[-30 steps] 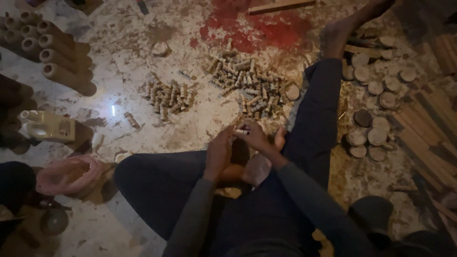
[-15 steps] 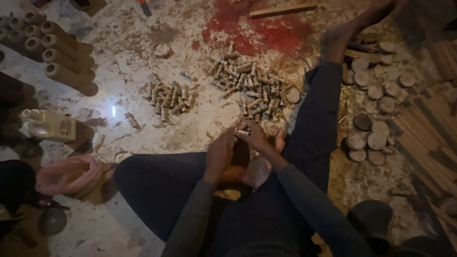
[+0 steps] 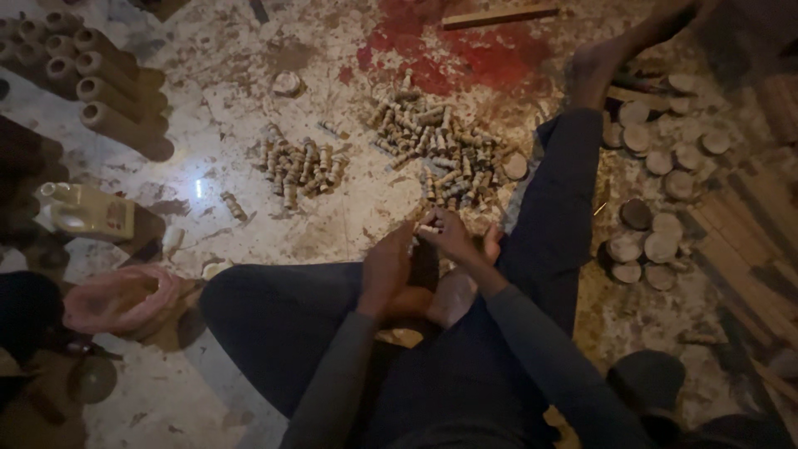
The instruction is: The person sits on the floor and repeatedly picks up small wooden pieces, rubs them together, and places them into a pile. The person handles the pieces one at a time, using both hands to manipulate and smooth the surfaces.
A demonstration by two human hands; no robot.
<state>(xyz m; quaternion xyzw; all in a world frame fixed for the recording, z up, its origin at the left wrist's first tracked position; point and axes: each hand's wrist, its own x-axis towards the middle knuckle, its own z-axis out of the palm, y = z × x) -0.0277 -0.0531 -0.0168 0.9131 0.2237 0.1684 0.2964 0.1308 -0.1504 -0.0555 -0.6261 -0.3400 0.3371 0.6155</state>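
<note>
Head view: both my hands meet over my lap. My left hand (image 3: 387, 268) and right hand (image 3: 453, 239) pinch a small pale peg (image 3: 429, 229) between the fingertips, its long axis running sideways from hand to hand. Just beyond my fingers lies the big peg pile (image 3: 440, 154).

You wore long grey sleeves that fitted close along both forearms and ended at the wrists, leaving your left hand (image 3: 386, 270) and right hand (image 3: 453, 237) bare. Your trousers were dark, nearly black in the dim light, plain and without visible markings, covering both legs down to the ankles. Your feet were bare, with no shoes or socks.
</note>
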